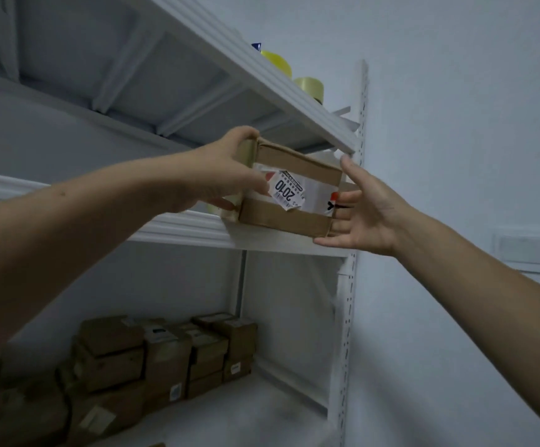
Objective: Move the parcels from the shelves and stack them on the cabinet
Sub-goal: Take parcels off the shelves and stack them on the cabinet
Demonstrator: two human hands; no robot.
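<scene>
Your left hand (226, 175) grips the left end of the parcel (294, 221). Your right hand (368, 214) is open, right beside the other end, with the box at its 9 o'clock. The box lies sideways at the front edge of the middle shelf (181, 227). Its sticker (286, 188) says 2010.

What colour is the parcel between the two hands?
The parcel is brown cardboard with a white label; the head view shows it.
</scene>
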